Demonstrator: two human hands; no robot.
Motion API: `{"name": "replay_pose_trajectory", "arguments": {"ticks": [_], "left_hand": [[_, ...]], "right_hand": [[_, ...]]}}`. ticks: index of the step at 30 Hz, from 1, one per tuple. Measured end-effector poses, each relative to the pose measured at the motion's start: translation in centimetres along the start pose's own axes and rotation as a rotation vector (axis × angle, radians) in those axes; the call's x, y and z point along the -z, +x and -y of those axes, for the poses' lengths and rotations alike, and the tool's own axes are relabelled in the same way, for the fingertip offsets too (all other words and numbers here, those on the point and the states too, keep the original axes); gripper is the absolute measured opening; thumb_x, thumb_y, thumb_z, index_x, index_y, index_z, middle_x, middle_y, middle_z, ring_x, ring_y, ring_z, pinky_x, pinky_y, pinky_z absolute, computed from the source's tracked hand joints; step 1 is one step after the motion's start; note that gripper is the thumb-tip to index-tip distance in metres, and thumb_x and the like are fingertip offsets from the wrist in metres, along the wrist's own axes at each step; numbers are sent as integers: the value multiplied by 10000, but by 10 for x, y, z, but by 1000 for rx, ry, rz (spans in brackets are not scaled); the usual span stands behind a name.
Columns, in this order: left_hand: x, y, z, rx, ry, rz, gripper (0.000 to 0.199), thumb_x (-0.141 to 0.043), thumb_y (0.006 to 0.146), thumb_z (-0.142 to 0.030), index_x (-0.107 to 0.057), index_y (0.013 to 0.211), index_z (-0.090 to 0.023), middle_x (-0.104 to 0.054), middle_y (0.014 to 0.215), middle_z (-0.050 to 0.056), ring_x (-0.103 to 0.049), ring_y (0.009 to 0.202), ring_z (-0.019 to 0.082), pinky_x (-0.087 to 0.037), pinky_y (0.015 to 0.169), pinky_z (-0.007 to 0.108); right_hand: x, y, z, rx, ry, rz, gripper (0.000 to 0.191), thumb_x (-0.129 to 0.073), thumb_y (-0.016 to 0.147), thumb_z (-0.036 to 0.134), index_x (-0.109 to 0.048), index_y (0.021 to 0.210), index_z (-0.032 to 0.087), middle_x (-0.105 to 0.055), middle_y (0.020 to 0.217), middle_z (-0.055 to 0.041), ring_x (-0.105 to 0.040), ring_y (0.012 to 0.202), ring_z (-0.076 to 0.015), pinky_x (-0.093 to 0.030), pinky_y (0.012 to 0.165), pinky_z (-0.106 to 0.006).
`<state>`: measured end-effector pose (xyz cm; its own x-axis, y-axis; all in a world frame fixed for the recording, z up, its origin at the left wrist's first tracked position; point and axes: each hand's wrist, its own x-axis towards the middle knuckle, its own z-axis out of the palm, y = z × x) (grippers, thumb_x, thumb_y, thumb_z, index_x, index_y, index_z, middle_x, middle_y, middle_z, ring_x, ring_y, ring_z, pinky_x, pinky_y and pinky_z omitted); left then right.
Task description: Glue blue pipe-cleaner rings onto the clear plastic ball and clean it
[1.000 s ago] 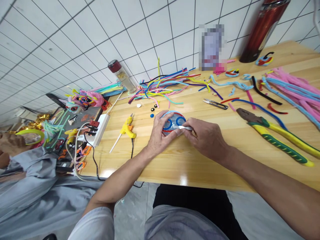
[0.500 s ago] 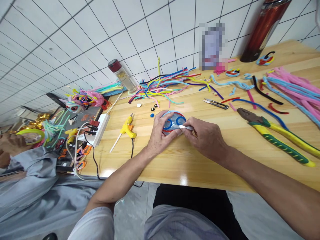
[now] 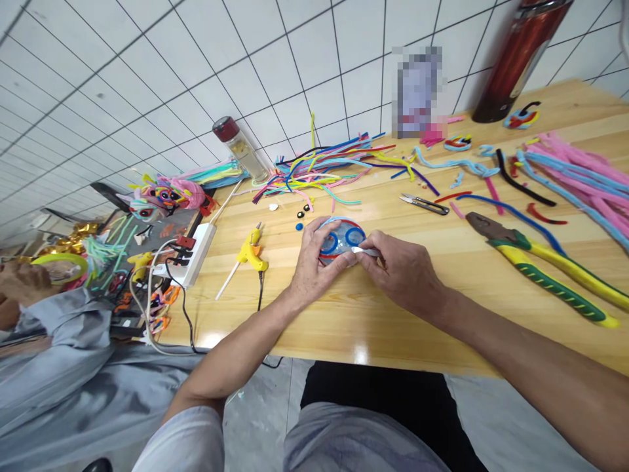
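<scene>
My left hand [image 3: 314, 262] is closed around the side of a round craft piece [image 3: 343, 244] with a red and light-blue rim, holding it at the table. Two dark-blue rings show on its light-blue face. Between the thumb and fingers of my right hand [image 3: 398, 269] is a small white strip [image 3: 366, 251], whose tip points at the lower part of the piece; its exact kind is unclear. Beyond my left hand lie a blue button-like dot [image 3: 299, 227] and some black-and-white eyes [image 3: 301, 215].
To the left lies a yellow glue gun [image 3: 253, 249] with its cord, near a white power strip [image 3: 196, 255]. Pliers [image 3: 521, 246] and thread snips [image 3: 425, 204] lie to the right. Pipe cleaners [image 3: 319, 167] line the back. A co-worker's sleeve [image 3: 73, 334] is at far left.
</scene>
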<state>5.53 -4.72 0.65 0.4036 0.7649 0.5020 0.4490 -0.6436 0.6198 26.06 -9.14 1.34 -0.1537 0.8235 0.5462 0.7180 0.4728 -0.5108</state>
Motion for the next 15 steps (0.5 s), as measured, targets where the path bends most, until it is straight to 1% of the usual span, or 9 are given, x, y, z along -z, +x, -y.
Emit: {"name": "replay_pose_trajectory", "arguments": {"ticks": [7,12,15], "left_hand": [[-1,0,-2,3,20,-25,561,-673,933,-572,-527,1409,-313,-490,1445,112,-477,1408,302,-454,1150,529],[-2,0,-2,2,46,-30,559,-656,938,-587,-527,1402,-304,-497,1446,113,-494,1392,295,-464,1141,531],[-3,0,-2,7,49,-36,567,-651,934,-606,-529,1396,-300,-502,1440,113,-498,1388,294,-463,1142,533]], "right_hand": [[-3,-2,2,-31,-11,-24,143,-549,980,319,-616,929,202,-706,743,-21,-622,613,-161,-388,604,-273],[-2,-1,3,-79,42,7,139,-535,981,333,-590,935,215,-711,748,-18,-593,577,-151,-405,603,-267],[-1,0,4,-102,69,16,144,-532,983,341,-583,934,217,-720,763,-24,-606,591,-153,-417,612,-265]]}}
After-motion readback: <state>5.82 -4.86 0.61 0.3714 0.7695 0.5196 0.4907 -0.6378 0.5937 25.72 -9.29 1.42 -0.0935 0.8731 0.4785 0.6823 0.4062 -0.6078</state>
